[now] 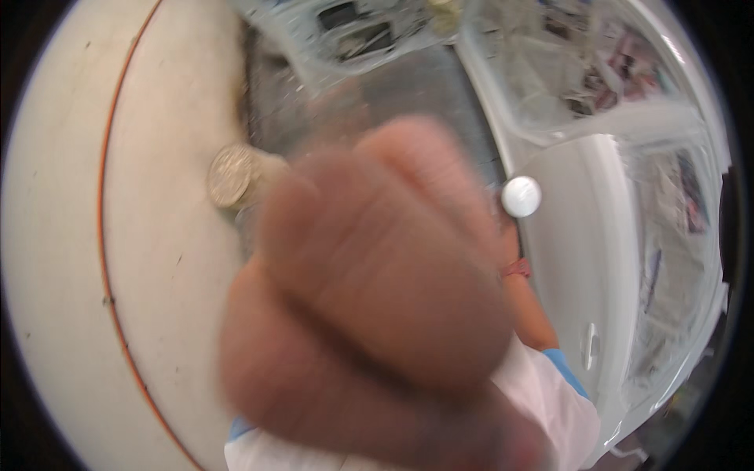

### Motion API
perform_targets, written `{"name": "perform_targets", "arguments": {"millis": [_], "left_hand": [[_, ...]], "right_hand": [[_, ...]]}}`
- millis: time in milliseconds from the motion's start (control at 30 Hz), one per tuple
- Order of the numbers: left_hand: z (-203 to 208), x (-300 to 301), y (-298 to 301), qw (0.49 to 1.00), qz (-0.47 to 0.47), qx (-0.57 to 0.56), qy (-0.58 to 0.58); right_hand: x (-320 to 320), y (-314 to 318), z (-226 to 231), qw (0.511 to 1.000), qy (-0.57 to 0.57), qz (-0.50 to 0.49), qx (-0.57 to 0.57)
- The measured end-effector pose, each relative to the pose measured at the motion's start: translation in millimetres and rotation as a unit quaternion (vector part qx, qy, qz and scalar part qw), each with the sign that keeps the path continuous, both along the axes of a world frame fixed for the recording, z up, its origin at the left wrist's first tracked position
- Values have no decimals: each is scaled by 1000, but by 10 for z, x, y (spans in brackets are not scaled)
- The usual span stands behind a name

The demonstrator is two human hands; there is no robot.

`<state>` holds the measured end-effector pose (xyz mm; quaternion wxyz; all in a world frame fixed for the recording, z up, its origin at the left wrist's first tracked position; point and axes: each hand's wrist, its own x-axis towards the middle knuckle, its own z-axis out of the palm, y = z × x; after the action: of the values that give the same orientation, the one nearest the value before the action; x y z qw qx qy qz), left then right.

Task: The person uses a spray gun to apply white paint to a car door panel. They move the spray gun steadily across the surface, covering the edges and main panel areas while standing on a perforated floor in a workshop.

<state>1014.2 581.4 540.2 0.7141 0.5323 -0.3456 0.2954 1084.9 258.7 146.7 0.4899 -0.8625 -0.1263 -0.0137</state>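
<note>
Worn-camera view of two bare hands; the left hand (385, 267), so taken because the banded arm belongs to the right side, fills the centre close to the lens and is blurred; its fingers appear bent and drawn together, though whether they grip anything cannot be told; the right hand (507, 237), mostly hidden behind it, shows only its edge above a red wristband (517, 268), so the state of its fingers cannot be told. Two objects flank the hands — a white disc (521, 196) just beyond the visible edge of the right hand, held or merely near, and a round-ended object (232, 176) with a pale, textured face, partly covered on its right side by the left hand; progress is hard to judge, since the centre is masked; no finished step can be made out, and what remains is equally unreadable. Surroundings: a broad cream surface (173, 259), wall or floor, crossed by a curving orange line (100, 212); a dark grey surface (400, 86) beyond the hands; a white panel with dark openings (310, 59) above; at right, a glossy white panel (573, 235) with a small handle-like fitting (590, 346) and glassy, reflecting areas (667, 267) — apparently vehicle bodywork.
</note>
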Motion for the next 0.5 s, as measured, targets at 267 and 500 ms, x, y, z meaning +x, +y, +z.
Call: {"name": "perform_targets", "arguments": {"millis": [267,500], "left_hand": [[89,678,59,996,-2,-33,-86],[-163,1914,341,986,23,-53,-157]], "right_hand": [[723,635,143,995,24,-73,70],[1868,954,207,972,125,-129,149]]}}
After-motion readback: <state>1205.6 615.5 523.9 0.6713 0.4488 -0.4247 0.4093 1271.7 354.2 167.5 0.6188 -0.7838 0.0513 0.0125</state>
